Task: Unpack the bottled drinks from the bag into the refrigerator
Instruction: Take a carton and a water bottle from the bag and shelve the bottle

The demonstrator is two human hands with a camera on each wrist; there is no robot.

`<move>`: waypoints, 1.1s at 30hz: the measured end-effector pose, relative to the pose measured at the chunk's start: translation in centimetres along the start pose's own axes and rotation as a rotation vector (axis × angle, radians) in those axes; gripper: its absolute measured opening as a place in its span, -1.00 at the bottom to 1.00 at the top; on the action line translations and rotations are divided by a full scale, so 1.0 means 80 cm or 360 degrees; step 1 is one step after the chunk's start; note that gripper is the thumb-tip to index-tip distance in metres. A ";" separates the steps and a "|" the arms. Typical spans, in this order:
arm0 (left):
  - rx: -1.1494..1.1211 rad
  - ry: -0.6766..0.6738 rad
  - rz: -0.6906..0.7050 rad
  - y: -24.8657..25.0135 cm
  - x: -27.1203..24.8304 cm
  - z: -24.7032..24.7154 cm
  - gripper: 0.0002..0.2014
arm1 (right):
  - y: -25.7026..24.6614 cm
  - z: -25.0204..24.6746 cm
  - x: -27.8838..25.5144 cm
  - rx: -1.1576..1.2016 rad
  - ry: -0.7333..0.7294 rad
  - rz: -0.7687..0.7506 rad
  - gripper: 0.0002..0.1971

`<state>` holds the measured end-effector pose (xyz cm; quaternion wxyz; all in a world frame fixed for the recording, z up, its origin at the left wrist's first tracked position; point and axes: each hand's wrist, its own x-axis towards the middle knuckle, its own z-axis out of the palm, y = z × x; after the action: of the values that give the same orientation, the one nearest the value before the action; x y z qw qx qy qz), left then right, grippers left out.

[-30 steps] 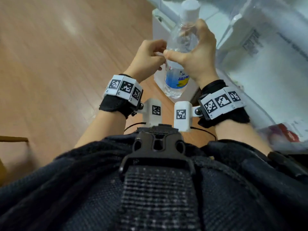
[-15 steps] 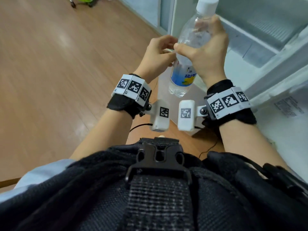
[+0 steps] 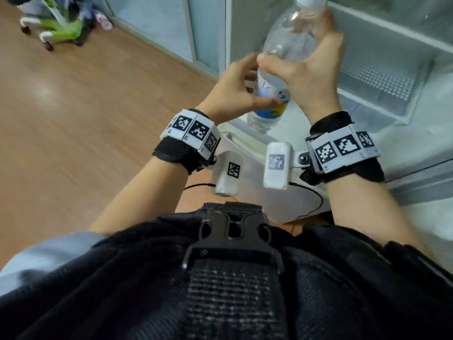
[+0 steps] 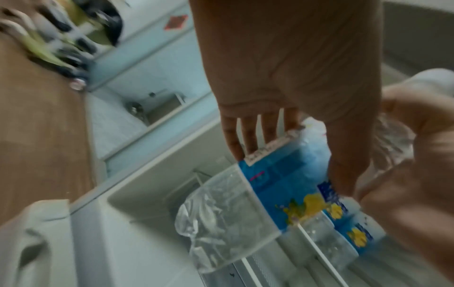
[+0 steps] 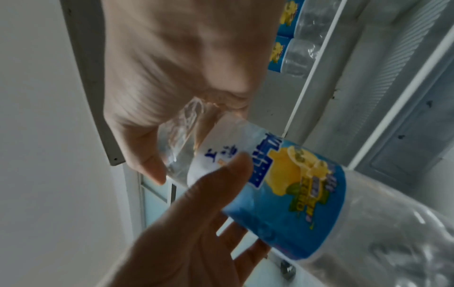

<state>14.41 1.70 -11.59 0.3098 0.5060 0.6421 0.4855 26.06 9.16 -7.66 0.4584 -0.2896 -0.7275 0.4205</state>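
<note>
A clear drink bottle (image 3: pixel 263 120) with a white cap and a blue label with yellow lemons is held tilted in front of the open refrigerator (image 3: pixel 377 79). My right hand (image 3: pixel 297 45) grips its upper body, thumb in front and fingers behind. My left hand (image 3: pixel 259 90) holds the label band just below, thumb across the front (image 5: pixel 236 165) and fingers behind (image 4: pixel 250 136). The bottle's base (image 4: pixel 221 223) points down and toward me. Two like bottles (image 5: pixel 294 50) lie on a refrigerator shelf.
White refrigerator shelves (image 3: pixel 392 28) and a lower drawer front (image 3: pixel 245 148) lie right and ahead. Wooden floor (image 3: pixel 73 119) spreads to the left, with a green wheeled cart (image 3: pixel 58 30) far back. Black fabric with a buckle (image 3: pixel 232 231) fills the bottom.
Both hands have lifted the bottle up and right, closer to the refrigerator shelves. My left thumb has moved onto the label. The head view has swung toward the refrigerator.
</note>
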 end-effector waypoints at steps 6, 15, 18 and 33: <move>0.0043 0.0123 0.0431 0.023 0.088 0.016 -0.34 | -0.003 -0.003 0.056 -0.0181 0.0365 -0.0032 -0.50; 0.0102 0.0193 0.0825 0.065 0.177 0.061 -0.43 | -0.011 -0.054 0.102 -0.0428 0.0721 -0.0035 -0.46; 0.0035 0.0272 0.0842 0.085 0.206 0.079 -0.43 | -0.004 -0.081 0.115 -0.0310 0.0626 -0.0056 -0.33; -0.0153 0.0157 0.0846 0.106 0.346 0.116 -0.39 | 0.071 -0.157 0.123 -0.0380 0.0755 0.0312 -0.68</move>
<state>17.40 31.04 -4.19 0.1636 0.6173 0.4774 0.6036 33.65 24.19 -5.61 0.5356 -0.5009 -0.6128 0.2946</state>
